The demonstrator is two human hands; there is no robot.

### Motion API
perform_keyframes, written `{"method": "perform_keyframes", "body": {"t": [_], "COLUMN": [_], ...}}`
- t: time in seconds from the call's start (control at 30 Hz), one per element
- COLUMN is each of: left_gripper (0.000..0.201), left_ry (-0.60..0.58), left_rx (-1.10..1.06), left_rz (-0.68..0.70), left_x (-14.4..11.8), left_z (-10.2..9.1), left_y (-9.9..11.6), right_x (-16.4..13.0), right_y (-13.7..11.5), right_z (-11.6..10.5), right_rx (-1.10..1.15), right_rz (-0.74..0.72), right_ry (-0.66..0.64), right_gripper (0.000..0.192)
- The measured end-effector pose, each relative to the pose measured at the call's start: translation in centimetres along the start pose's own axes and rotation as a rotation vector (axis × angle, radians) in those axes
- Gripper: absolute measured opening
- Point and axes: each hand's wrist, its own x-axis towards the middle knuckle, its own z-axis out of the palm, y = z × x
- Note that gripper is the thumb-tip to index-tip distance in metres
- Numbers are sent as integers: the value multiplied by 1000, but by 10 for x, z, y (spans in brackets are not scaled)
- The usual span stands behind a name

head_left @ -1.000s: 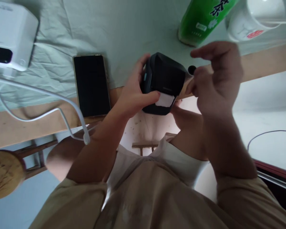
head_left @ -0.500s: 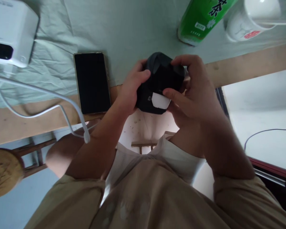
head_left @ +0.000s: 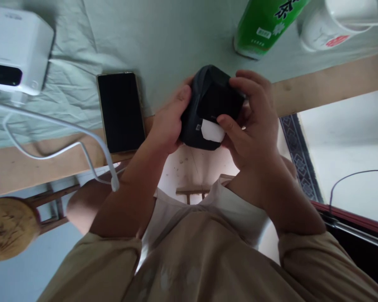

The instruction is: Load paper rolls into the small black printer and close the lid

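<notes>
a black box is held up in both hands in front of the body, over the near edge of the table, with its lower part above the gap by the lap. a white piece of paper shows on its near face, under a dark cover.

the left hand is curled around the left side of the box, thumb on the near side and the other fingers mostly hidden behind it. the right hand is partly closed on the right side, index finger bent at the upper edge and thumb tip at the paper's upper right corner; whether it pinches the paper i cannot tell.

the step in hand looks like steadying the box while the right thumb works near the paper. the next move there seems to call for a firm left hold and a light right thumb.

left of the hands a phone lies screen up, dark. further left are a white cable and a white block on the green cloth. beyond the right hand stand a green bottle and a white cup.
</notes>
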Motion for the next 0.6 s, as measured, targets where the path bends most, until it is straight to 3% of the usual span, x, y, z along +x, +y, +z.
{"method": "perform_keyframes", "body": {"t": [0.27, 0.47, 0.6], "left_gripper": [20, 21, 21], "left_ry": [87, 29, 15], "left_rx": [-23, -90, -119], "left_rz": [30, -13, -22], "left_x": [0, 2, -2], "left_z": [5, 2, 3], "left_y": [3, 0, 3], "right_x": [3, 5, 3], "right_y": [-5, -1, -6], "right_z": [-5, -3, -3], "right_rx": [81, 158, 65], "right_rz": [-10, 17, 14], "right_ry": [24, 21, 2], "right_gripper": [64, 65, 64]}}
